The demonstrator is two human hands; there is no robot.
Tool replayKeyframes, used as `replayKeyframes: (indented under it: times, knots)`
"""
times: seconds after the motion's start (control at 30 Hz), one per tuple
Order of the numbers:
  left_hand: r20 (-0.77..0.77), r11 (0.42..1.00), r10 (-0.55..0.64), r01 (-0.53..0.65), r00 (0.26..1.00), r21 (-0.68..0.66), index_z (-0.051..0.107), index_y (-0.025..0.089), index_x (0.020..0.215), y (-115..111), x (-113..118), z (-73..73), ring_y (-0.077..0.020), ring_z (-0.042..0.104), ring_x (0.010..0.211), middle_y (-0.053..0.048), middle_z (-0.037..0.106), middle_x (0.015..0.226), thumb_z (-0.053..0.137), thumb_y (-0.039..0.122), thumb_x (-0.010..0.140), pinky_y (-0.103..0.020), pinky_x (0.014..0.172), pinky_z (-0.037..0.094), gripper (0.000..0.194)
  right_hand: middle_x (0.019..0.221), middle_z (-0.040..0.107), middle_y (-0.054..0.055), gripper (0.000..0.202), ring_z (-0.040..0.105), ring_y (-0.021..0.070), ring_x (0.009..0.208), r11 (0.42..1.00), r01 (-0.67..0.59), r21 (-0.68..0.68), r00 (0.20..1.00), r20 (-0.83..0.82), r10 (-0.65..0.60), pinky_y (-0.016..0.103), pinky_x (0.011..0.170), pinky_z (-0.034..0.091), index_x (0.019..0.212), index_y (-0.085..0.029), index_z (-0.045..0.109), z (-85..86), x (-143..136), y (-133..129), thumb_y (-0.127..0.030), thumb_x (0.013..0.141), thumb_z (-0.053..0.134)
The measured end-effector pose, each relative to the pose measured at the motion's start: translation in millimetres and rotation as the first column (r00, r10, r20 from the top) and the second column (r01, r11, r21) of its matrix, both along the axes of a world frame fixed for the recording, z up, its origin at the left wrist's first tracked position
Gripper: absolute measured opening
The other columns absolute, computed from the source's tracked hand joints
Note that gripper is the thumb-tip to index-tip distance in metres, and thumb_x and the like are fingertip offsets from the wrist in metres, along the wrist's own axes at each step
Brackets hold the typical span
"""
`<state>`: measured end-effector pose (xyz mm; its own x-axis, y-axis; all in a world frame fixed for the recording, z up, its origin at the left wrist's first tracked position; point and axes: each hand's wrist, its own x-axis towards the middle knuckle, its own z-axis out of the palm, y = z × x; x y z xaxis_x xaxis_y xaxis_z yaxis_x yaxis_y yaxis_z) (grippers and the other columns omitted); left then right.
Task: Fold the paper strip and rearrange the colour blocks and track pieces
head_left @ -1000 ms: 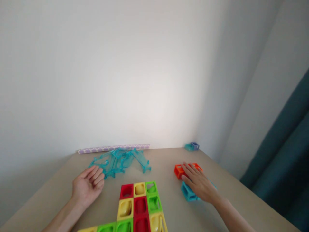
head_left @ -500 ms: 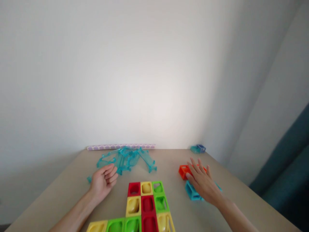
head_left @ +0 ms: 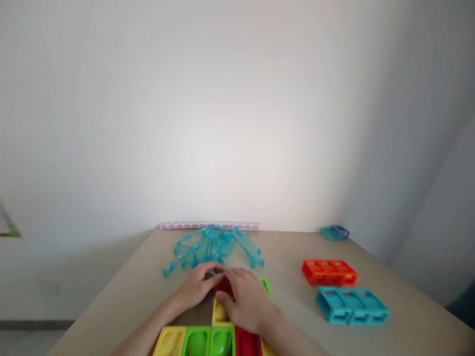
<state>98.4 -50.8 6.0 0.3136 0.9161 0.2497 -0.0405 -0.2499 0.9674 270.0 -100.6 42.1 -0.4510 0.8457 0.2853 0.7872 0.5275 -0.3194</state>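
A joined set of hollow square blocks (head_left: 198, 341) in yellow, green and red lies before me at the lower middle. Both hands meet at its far end, around the red block (head_left: 224, 287) in the back left corner. My left hand (head_left: 196, 288) has its fingers curled against that block's left and far sides. Across the top, my right hand (head_left: 247, 299) grips the same block with bent fingers, its thumb near the yellow block (head_left: 219, 312). The right hand hides most of the back rows; only a green block's edge (head_left: 266, 287) shows beyond it.
Translucent blue track pieces (head_left: 215, 244) lie heaped behind my hands. A patterned purple strip (head_left: 208, 226) runs along the wall. To the right are an orange triple block (head_left: 329, 273) and a blue one (head_left: 352, 305). Small blue pieces (head_left: 336, 232) sit at the far right corner.
My right hand has left the orange and blue blocks and moved left onto the joined set. My left hand has come right to the red block. The view has turned slightly left.
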Motion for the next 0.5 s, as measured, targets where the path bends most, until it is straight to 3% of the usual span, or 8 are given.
replayKeyframes:
  times: [0.13,0.27,0.37,0.5]
  knots:
    - [-0.205,0.997,-0.051,0.062,0.977,0.047,0.076,0.020,0.085,0.1,-1.6,3.4,-0.0211,0.059,0.077,-0.004,0.072,0.081,0.066,0.026,0.079,-0.026,0.072,0.041,0.013,0.103,0.068,0.009,0.028,0.062,0.0250,0.097,1.000,0.004,-0.019,0.999,-0.032,-0.005,0.038,0.089,0.045,0.106,-0.018,0.063,0.9,3.3,3.5,-0.036,0.087,0.053]
    - [-0.199,0.991,-0.129,0.134,0.972,0.009,0.076,0.018,0.086,0.7,-4.3,5.7,-0.0174,0.054,0.062,-0.004,0.071,0.076,0.065,0.030,0.080,-0.023,0.059,0.037,0.017,0.098,0.068,0.010,0.026,0.062,0.0270,0.093,0.998,0.034,-0.052,0.998,0.046,-0.032,0.040,0.084,0.046,0.098,-0.017,0.064,5.6,0.8,6.2,-0.037,0.083,0.057]
    - [-0.231,0.984,-0.176,0.177,0.957,-0.020,0.076,0.019,0.091,0.9,-6.6,8.2,-0.0174,0.053,0.061,-0.004,0.071,0.078,0.064,0.032,0.081,-0.024,0.058,0.036,0.020,0.097,0.068,0.012,0.027,0.063,0.0279,0.091,0.996,0.064,-0.066,0.994,0.092,-0.057,0.041,0.082,0.047,0.097,-0.015,0.064,8.7,-3.2,6.0,-0.036,0.082,0.059]
    - [-0.235,0.977,-0.214,0.207,0.948,-0.053,0.076,0.021,0.084,-0.7,-8.4,12.4,-0.0183,0.054,0.064,-0.002,0.069,0.075,0.064,0.025,0.079,-0.025,0.064,0.038,0.013,0.094,0.066,0.018,0.025,0.061,0.0335,0.092,0.987,0.107,0.116,0.961,0.243,-0.132,0.051,0.082,0.047,0.100,-0.010,0.066,17.8,-19.1,-8.9,-0.023,0.080,0.061]
